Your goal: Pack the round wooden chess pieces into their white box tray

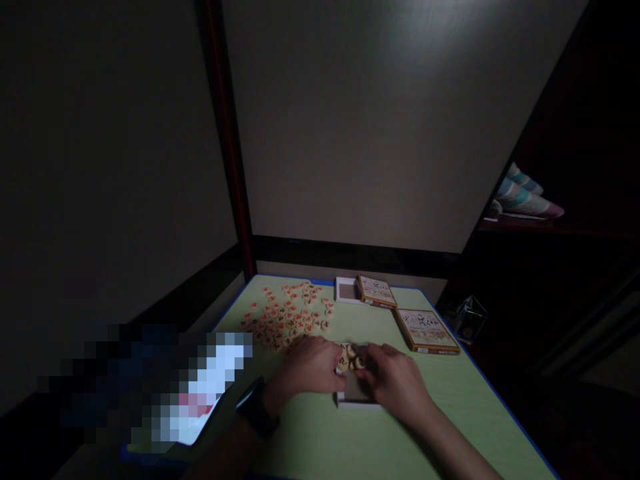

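My left hand (pixel 314 365), with a dark watch on its wrist, reaches over the left side of a small open box tray (pixel 357 400). Its fingers curl against round Chinese chess pieces (pixel 351 357) at the tray's far end. From the right, my right hand (pixel 399 381) closes its thumb and fingers on the same group of pieces. Several of them show dark characters between the two hands. Fingertips of both hands are partly hidden. Beyond my left hand, many loose pieces (pixel 293 317) with red or dark characters lie spread on the green table (pixel 320 440).
A second open box tray (pixel 346 291) is at the table's far edge, with a printed box lid (pixel 377 291) resting against it. Another printed lid (pixel 427 331) lies at the right edge. A lit, blurred screen (pixel 210 387) is at the left. Walls rise behind the table.
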Demonstrator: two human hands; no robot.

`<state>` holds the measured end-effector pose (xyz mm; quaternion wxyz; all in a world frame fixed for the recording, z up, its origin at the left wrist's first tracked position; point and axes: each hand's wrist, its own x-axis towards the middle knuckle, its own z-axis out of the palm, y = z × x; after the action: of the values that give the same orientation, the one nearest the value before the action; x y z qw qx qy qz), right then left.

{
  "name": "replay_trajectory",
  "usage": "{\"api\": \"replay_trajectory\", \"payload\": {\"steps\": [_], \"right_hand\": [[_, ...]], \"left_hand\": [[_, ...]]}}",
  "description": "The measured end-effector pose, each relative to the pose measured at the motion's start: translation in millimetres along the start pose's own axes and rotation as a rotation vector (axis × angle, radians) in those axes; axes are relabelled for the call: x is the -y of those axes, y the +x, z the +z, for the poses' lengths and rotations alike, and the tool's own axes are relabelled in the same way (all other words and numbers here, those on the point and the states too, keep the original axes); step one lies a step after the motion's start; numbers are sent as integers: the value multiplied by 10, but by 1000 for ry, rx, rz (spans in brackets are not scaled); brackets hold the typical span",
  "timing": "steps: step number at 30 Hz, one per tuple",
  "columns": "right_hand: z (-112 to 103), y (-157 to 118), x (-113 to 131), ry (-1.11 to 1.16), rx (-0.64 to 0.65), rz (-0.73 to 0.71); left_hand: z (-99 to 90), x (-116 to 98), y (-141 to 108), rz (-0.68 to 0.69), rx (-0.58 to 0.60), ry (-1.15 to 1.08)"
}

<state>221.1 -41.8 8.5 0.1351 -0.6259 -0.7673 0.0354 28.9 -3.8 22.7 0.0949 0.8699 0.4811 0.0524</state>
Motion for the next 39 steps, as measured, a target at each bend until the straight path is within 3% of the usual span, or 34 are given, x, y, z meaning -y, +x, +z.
{"api": "replay_trajectory", "payload": {"steps": [11,20,30,39], "right_hand": [[133,59,-28,-49,70,-45],[242,90,-60,-69,28,-107],[156,35,-136,320,-52,-37],[157,69,-13,129,40,-99]], "left_hand": [[-13,-26,-35,35,-5,-36],[-32,-39,-53,40,-6,-44],[48,17,-24,65,-17,-56],[38,11,-27,35,11,-23]]}}
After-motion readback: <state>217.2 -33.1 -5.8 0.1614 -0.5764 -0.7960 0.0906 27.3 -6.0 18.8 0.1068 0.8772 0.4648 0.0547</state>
